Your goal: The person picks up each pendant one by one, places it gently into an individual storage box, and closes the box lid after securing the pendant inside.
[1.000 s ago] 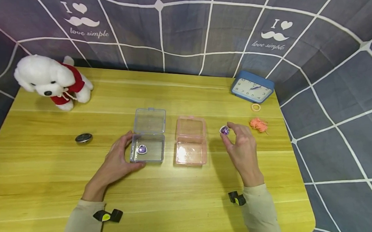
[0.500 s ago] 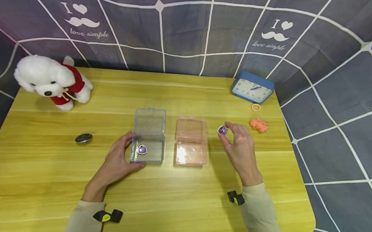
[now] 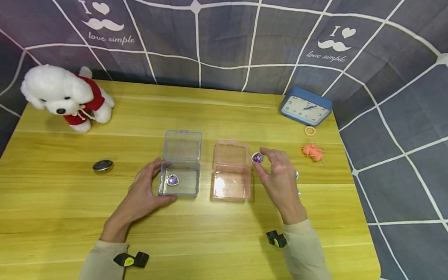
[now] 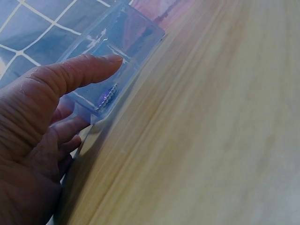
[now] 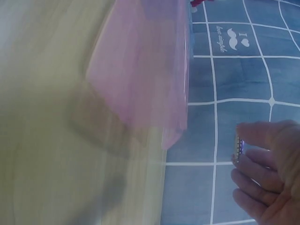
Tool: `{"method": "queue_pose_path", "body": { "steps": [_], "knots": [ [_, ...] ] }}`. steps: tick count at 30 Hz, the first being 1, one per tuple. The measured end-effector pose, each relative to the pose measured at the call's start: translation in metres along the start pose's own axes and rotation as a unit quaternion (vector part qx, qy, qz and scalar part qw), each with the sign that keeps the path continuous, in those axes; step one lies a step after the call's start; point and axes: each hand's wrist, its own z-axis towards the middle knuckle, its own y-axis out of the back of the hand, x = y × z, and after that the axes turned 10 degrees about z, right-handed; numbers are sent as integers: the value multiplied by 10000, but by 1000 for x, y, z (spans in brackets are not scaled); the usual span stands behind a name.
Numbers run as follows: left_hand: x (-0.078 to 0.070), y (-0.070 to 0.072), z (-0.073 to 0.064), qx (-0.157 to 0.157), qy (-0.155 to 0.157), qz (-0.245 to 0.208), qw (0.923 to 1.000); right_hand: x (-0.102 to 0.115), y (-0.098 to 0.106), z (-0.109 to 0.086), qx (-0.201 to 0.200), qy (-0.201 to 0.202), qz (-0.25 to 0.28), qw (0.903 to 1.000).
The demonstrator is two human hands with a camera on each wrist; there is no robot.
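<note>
In the head view a clear blue box (image 3: 179, 184) stands with its lid open, and a purple heart-shaped gem (image 3: 173, 180) with a beaded silver edge lies inside. My left hand (image 3: 139, 203) holds this box at its left side, thumb along the front wall and fingers at the back left corner. Between thumb and forefinger, my right hand (image 3: 281, 180) pinches a second purple gem (image 3: 257, 158) in the air, just right of the clear pink box (image 3: 231, 187). The pink box also has its lid open; I see nothing inside but glare.
Two small blue gems (image 3: 299, 193) lie partly hidden behind my right hand. Orange yarn (image 3: 313, 152), a small ring (image 3: 309, 131) and a blue clock (image 3: 306, 106) stand at the back right. At the left are a dark oval object (image 3: 103, 165) and a plush dog (image 3: 66, 96).
My right hand has moved left with the purple gem, toward the pink box, uncovering the blue gems behind it. My left hand has stayed on the blue box. The head view has shifted slightly.
</note>
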Motion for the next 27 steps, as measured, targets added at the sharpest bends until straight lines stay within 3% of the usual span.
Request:
{"method": "queue_pose_path", "body": {
  "steps": [14, 27],
  "knots": [
    [-1, 0, -1, -44, 1, -6, 10000, 19, -21, 6, 282, 11, 333, 9990],
    [0, 0, -1, -41, 0, 11, 10000, 30, -45, 11, 375, 480, 387, 9974]
  ]
}}
